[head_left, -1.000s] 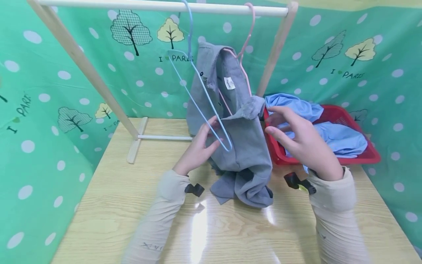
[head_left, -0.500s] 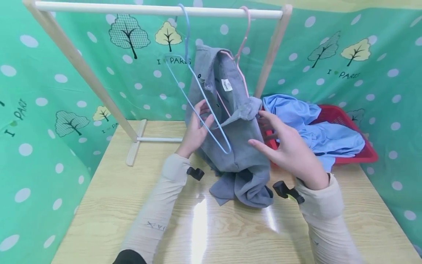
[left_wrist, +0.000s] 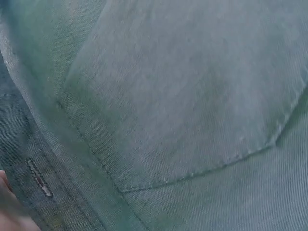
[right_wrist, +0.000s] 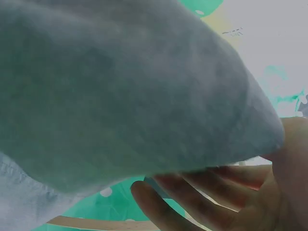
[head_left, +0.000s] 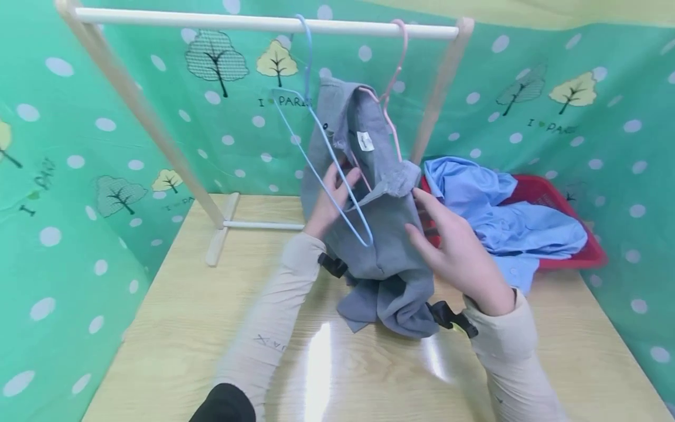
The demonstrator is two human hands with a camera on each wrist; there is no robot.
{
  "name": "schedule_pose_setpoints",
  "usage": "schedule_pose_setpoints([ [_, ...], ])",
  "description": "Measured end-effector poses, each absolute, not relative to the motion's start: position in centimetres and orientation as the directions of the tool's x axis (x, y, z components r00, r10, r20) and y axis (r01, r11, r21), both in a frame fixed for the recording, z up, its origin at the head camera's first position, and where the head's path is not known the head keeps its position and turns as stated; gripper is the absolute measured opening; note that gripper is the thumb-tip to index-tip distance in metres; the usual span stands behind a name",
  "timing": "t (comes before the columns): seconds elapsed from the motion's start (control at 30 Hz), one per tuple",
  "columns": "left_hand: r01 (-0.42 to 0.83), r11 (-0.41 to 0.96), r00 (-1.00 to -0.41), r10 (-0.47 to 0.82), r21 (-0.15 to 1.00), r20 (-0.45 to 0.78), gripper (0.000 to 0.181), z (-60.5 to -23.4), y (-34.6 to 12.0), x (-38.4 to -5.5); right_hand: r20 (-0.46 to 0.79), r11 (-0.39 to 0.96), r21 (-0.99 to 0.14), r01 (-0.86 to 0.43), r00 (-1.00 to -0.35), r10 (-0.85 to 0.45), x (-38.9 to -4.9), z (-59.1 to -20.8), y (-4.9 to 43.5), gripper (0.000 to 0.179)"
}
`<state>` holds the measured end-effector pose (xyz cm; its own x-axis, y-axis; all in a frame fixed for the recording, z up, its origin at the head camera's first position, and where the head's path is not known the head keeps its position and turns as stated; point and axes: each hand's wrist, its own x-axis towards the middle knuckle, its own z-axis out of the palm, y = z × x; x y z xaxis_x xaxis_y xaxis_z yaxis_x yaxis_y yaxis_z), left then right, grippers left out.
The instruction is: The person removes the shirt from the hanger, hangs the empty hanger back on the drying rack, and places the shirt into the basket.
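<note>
A grey shirt with a white neck label hangs on a pink hanger, one side folded down over its front. My left hand is at the shirt's front edge, behind a bare blue hanger, thumb and fingers apart. In the left wrist view, stitched grey cloth fills the frame, with a buttonhole at lower left and a bit of a finger there. My right hand touches the shirt's right side, fingers spread; the right wrist view shows its fingers under the grey cloth.
Both hangers hook over the white rail of a wooden rack. A red basket with blue clothing stands at the right, part of the cloth draping over its front. The shirt's lower end lies bunched on the wooden table.
My right hand has moved left from beside the basket to the shirt's side. My left hand has shifted up to the shirt's front edge, its thumb rising. The hangers stay on the rail.
</note>
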<state>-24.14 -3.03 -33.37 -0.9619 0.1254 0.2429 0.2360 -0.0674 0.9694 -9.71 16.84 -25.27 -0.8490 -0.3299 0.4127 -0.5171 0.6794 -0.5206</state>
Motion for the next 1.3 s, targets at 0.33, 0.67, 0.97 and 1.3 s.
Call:
schedule_pose_setpoints([
  [0.33,0.303,-0.052,-0.938,0.159,0.951,0.308,0.044,-33.1,-2.1,-24.1,0.471,0.675,-0.525,-0.519,-0.837,-0.277,-9.8,-26.0,16.8,0.053],
  [0.67,0.354,-0.099,-0.922,0.129,0.93,0.365,0.037,-33.0,-1.6,-24.5,0.489,0.622,-0.574,-0.533,-0.832,-0.262,-9.9,-26.0,16.7,0.052],
  [0.97,0.383,-0.09,-0.918,0.07,0.919,0.39,0.036,-33.0,-1.0,-24.4,0.509,0.644,-0.55,-0.532,-0.825,-0.247,-9.7,-25.6,16.8,0.052],
  [1.3,0.455,-0.105,-0.887,0.034,0.884,0.461,0.035,-31.7,-0.2,-23.6,0.541,0.664,-0.543,-0.513,-0.819,-0.191,-8.7,-24.8,17.4,0.05],
])
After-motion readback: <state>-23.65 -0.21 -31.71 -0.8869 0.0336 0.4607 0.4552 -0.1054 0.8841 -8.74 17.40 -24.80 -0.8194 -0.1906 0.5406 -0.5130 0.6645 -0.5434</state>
